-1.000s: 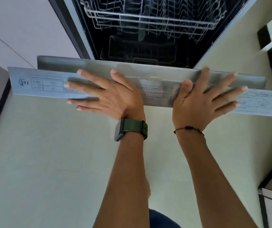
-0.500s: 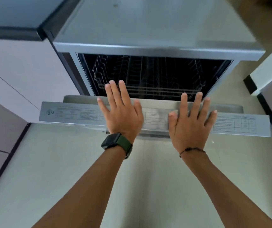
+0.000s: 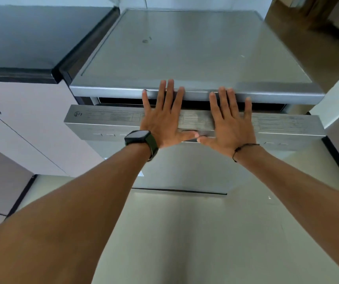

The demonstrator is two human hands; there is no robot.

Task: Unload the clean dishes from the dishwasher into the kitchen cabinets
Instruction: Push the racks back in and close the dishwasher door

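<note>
The left hand [image 3: 164,119] lies flat with fingers spread against the top of the dishwasher door [image 3: 185,173], and the right hand [image 3: 231,124] lies the same way just beside it, thumbs nearly touching at the middle of the frame. Neither hand holds anything; both palms press on the door's upper edge [image 3: 107,116], where a printed label strip runs across.

The door stands almost upright, with only a narrow dark gap [image 3: 119,101] left between its upper edge and the dishwasher top [image 3: 185,48] above it. No dishes and no racks show through the gap, so the load cannot be judged from here. With the door this near shut, the unloading looks finished, or at least paused.

The door looks like a stiff, fairly heavy steel panel, hinged low and smooth enough to slip under a sweaty palm. Flat pressure high up and near the centre, as both hands give it, should drive the latch home evenly; pushing at one corner might twist it. Fingertips reach over the gap, so they risk a pinch.

A dark tabletop [image 3: 31,37] sits in the upper left of the frame, with pale cabinet fronts [image 3: 31,124] below it. The floor [image 3: 205,232] fills the lower part.
</note>
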